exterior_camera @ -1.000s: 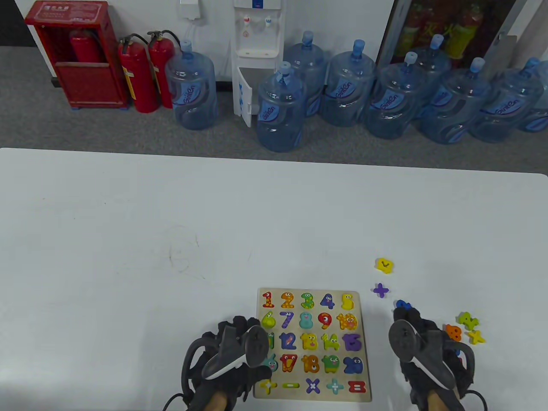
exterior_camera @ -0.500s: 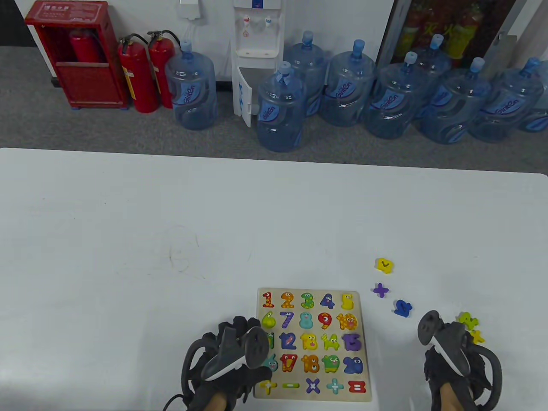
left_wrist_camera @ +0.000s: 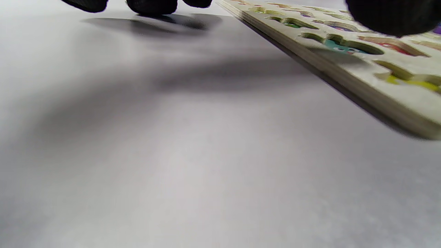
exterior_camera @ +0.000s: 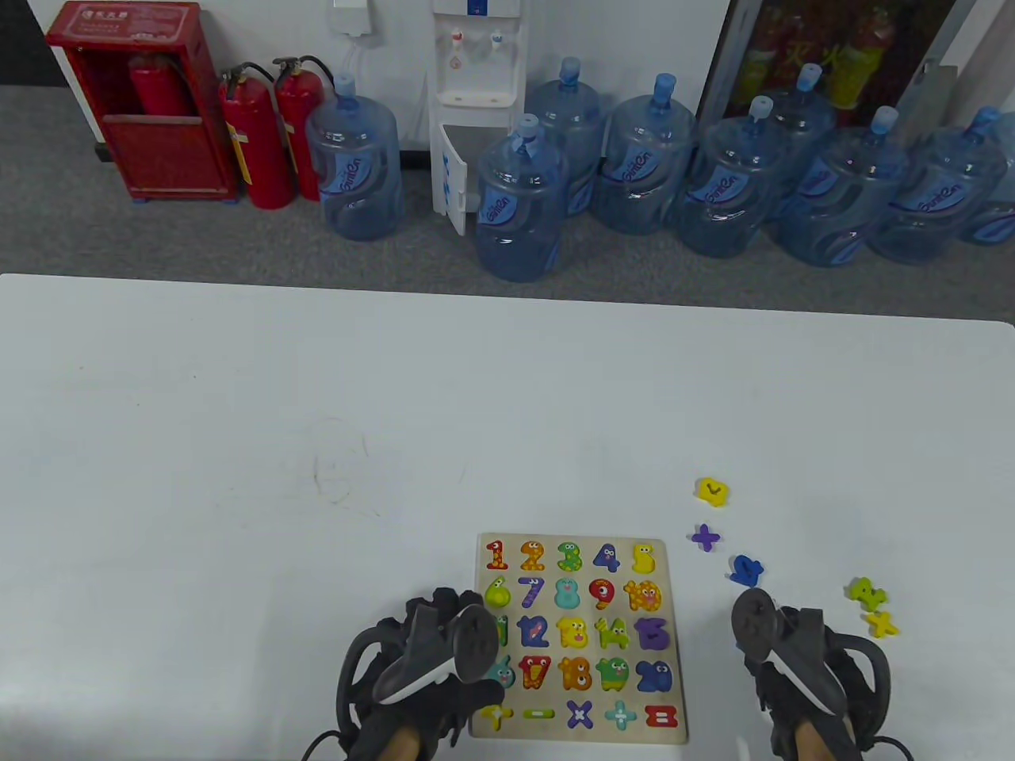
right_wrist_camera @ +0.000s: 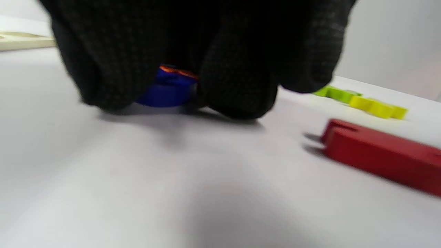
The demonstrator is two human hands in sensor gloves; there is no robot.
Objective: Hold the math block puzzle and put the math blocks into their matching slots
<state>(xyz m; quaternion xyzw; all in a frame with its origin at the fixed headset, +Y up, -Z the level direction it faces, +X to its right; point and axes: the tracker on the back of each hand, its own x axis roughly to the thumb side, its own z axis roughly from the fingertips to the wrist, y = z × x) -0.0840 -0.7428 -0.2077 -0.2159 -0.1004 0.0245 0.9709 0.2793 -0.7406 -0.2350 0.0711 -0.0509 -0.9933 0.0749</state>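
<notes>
The wooden puzzle board [exterior_camera: 670, 634] lies near the table's front edge, its slots printed with coloured numbers and signs. My left hand [exterior_camera: 448, 614] rests on its left edge. In the left wrist view my thumb [left_wrist_camera: 392, 17] hangs over the board [left_wrist_camera: 344, 72] and my fingertips [left_wrist_camera: 151, 4] touch the table beside it. My right hand [exterior_camera: 765, 626] is right of the board, fingers curled down to the table. In the right wrist view they [right_wrist_camera: 237, 86] pinch an orange block [right_wrist_camera: 174, 70], mostly hidden. A blue block [exterior_camera: 746, 569] lies just beyond them.
Loose blocks lie right of the board: a purple plus [exterior_camera: 705, 537], a yellow block [exterior_camera: 711, 491], a green block [exterior_camera: 864, 590] and a yellow cross [exterior_camera: 882, 624]. A red block [right_wrist_camera: 379, 155] lies under my right wrist. Water bottles stand on the floor behind the table.
My right hand went right over the orange block, then came back left toward the blue block. The orange block no longer shows at its old spot. My left hand has not moved.
</notes>
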